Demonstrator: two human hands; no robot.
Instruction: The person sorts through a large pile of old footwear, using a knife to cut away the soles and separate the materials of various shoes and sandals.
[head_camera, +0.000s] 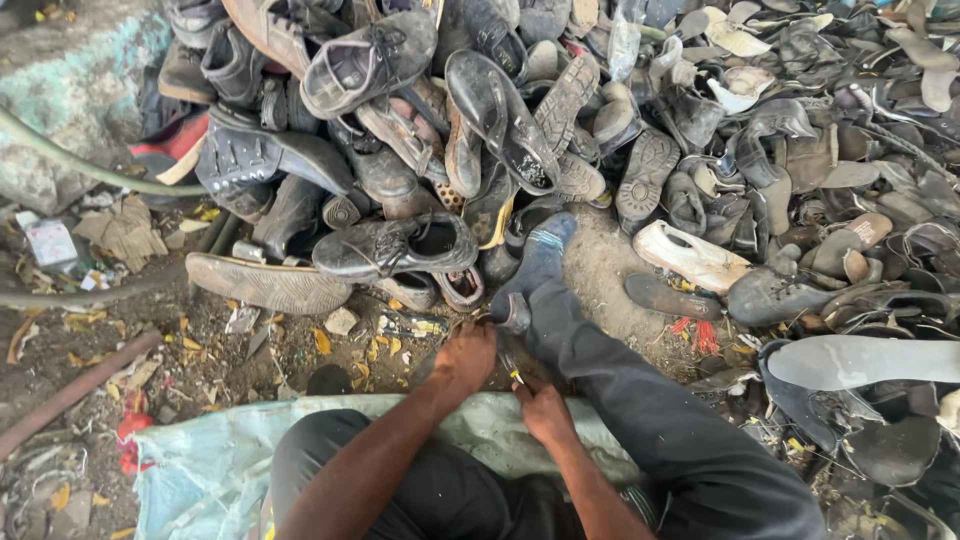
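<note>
sitting on a pale sack (210, 460), a person worked at the foot of a shoe heap (600, 110). left hand (466, 357): fingers curled down onto the ground beside the outstretched leg (610, 380); whether they clamped anything, cannot tell. right hand (545, 410): fingers pinched together on a small tool (514, 373) with a yellow tip, just beside the left hand. sock (540, 255) on the foot, blue, toe touching the heap. black shoe (400, 245) lay just ahead of the left hand. loose sole (265, 283) lay to its left. white shoe (690, 257) lay right of the foot.
</note>
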